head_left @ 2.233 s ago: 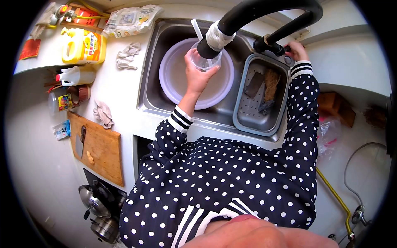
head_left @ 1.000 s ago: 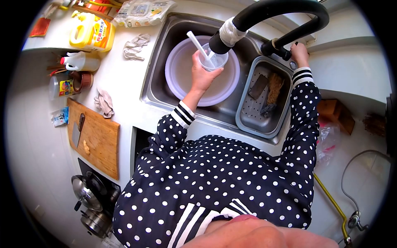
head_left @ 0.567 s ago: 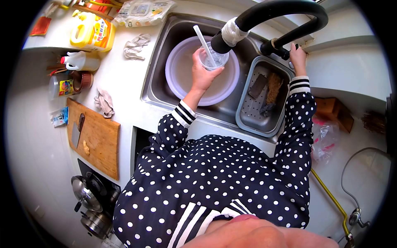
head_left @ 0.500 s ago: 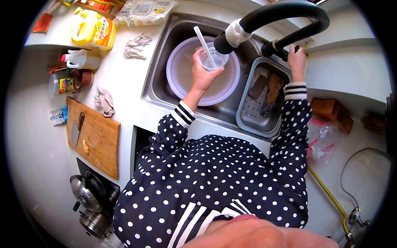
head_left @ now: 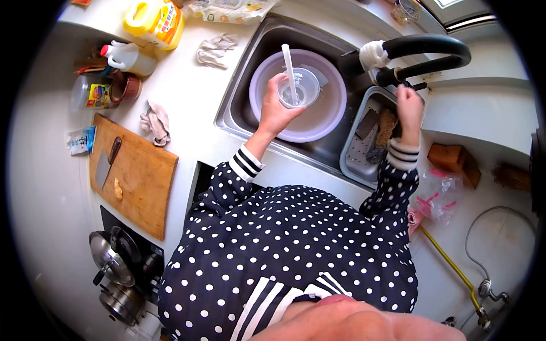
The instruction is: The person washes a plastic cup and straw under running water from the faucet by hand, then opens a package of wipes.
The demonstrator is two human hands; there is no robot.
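Observation:
My left hand is closed around a clear plastic cup, held over a lilac basin of cloudy water. A thick white straw stands slanted in the cup. The basin sits in a steel sink. My right hand is curled into a loose fist just below the lever of the black faucet; I see nothing in it. The faucet's spout, wrapped in white cloth, is right of the cup.
A grey drain basket with a scrubber sits at the sink's right. On the left counter are a cutting board with a knife, rags, a yellow jug and a white bottle. Pots stand lower left.
My right hand has come away from the faucet lever and drawn back slightly toward me. The cup is no longer right beside the spout. The whole view has shifted.

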